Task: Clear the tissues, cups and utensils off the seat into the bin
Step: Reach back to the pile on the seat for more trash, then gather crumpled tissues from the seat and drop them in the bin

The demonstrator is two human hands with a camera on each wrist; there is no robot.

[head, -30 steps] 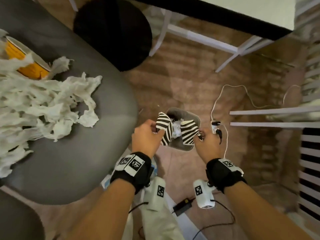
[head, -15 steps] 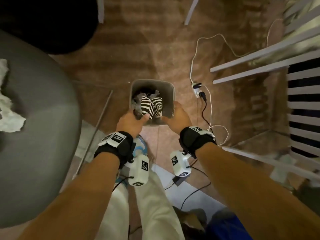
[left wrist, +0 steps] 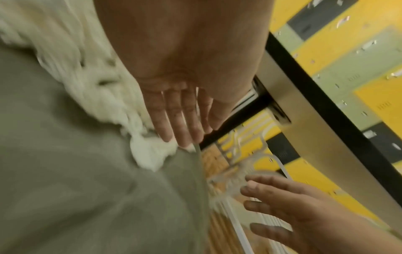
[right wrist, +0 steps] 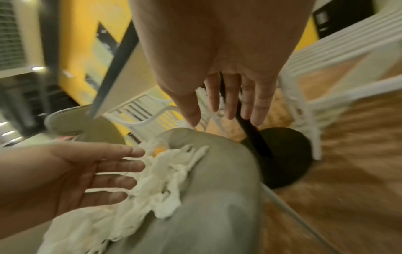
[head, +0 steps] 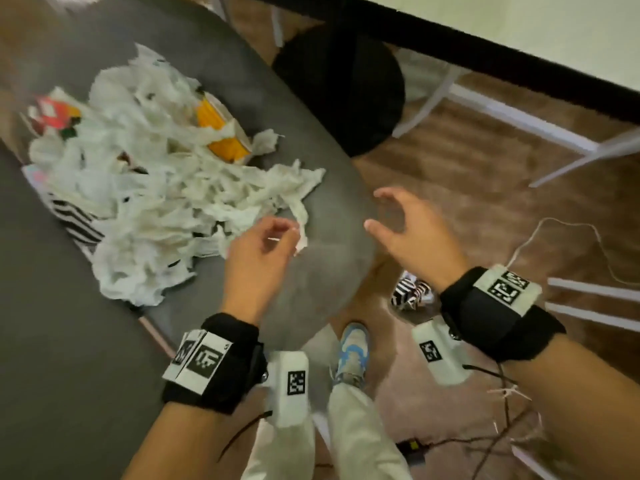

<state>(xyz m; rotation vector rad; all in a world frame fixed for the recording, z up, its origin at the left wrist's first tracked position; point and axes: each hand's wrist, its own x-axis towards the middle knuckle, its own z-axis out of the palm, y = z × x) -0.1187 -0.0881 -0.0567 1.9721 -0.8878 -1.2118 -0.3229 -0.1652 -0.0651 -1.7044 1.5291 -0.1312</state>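
Mostly buried under the tissues (head: 166, 188) on the seat (head: 311, 289): a yellow cup (head: 221, 133), only its side showing; a striped cup (head: 74, 220) at the pile's left edge, half covered; a red carton (head: 52, 114), print too blurred to read. Below the seat's rim, bin hidden behind the right hand's (head: 415, 237) wrist, only striped paper (head: 410, 294) visible. Smeared by motion in both wrist views.

We saw warm, rather dim indoor light with a yellow-brown cast in all three views, and shadows on the grey seat (head: 194, 64) were soft. The head view smeared toward its left and bottom edges, while both wrist views were heavily motion-blurred. Their wide lenses bent straight lines, and the tissues (left wrist: 104, 96) showed only as pale streaks.
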